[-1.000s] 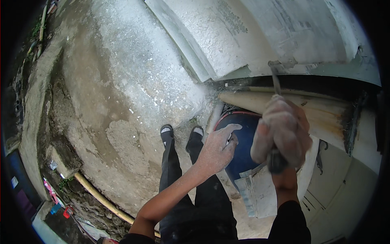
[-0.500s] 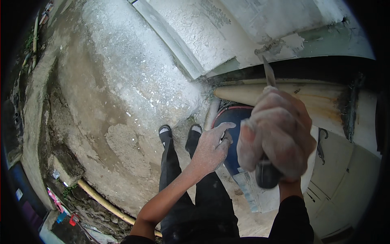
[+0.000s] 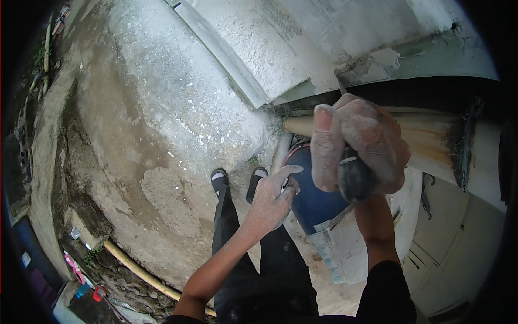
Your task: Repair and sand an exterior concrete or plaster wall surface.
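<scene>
My right hand (image 3: 359, 146), coated in pale dust, is closed around a knife-like tool with a rounded black handle (image 3: 356, 177). Its narrow metal blade (image 3: 342, 85) points away from me, up to the chipped lower edge of the pale wall (image 3: 302, 48); the hand hides part of the blade. In front of my legs, my left hand (image 3: 272, 197) hangs in the air, also dusty. Its index finger is stretched out, while the other fingers curl loosely. A small dark and light ring-like thing (image 3: 284, 185) shows at the fingers.
A blue drum with a red rim (image 3: 318, 189) stands below my right hand, with a pale board (image 3: 348, 243) beside it. A thick yellowish pipe (image 3: 299, 126) runs under the wall edge. White flakes and powder (image 3: 199, 124) cover the concrete floor. A bamboo pole (image 3: 140, 268) lies lower left.
My right hand has moved up and slightly left with the tool, its blade tip now at the chipped wall edge. My left hand has shifted slightly left.
</scene>
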### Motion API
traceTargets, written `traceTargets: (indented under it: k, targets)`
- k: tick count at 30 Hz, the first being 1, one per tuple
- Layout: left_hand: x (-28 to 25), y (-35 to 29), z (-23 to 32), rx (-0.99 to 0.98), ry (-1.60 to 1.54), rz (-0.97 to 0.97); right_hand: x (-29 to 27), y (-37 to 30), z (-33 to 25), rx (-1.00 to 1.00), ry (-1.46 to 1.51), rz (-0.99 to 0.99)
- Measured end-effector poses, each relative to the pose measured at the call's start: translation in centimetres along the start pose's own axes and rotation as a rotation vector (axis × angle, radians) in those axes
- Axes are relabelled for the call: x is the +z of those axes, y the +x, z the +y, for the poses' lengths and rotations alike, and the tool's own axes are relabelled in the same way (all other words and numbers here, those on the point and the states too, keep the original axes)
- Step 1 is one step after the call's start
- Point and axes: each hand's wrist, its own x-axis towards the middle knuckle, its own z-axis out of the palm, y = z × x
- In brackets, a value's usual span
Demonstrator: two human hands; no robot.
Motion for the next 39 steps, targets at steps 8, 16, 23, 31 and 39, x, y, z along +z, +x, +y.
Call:
traceTargets:
  k: [8,16,23,31,39]
  targets:
    - [0.4,1.3,0.3,-0.063,-0.032,-0.078,-2.0,-2.2,1.5,0.162,-0.074,-0.081]
    - [0.4,0.9,-0.3,-0.049,-0.044,-0.057,0.0,-2.3,1.4,0.075,0.066,-0.067]
    - [0.2,-0.4,-0.6,0.236,0.040,0.055,-2.2,-2.2,-1.4,-0.014,0.117,-0.186]
    - [2.1,1.0,4.5,-0.106,-0.717,-0.154,-4.7,-7.7,-4.3,0.465,0.459,0.267]
    - [3.9,3.0,3.2,-0.471,-1.082,0.054,-4.0,-11.1,-6.8,0.505,0.143,0.398]
